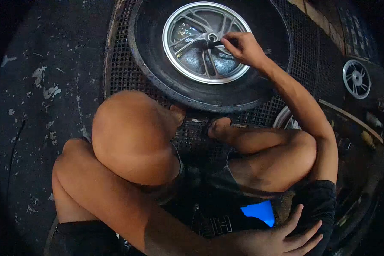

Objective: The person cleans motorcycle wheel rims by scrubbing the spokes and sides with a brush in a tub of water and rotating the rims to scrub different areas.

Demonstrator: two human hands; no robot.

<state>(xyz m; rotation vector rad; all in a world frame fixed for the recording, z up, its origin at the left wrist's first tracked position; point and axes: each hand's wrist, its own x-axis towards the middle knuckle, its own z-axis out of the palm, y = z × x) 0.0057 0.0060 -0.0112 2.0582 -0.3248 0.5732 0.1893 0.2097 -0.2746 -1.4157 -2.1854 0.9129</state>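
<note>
A silver spoked wheel [170, 55] lies in a round black basin [153, 77], with dark wet liquid showing between its spokes. Over the wheel's right side, near the hub, my right hand [244, 49] is closed on a small black object [213, 44], whose kind I cannot make out. My left hand [286, 241] is at the bottom right, beside my right upper arm's dark sleeve, with its fingers spread and nothing seen in it.
Black grid matting [123, 64] lies under the basin. My bent knees and feet are just below it. Another spoked wheel [357, 79] is at the far right, and part of a pale rim [282, 117] shows behind my right forearm.
</note>
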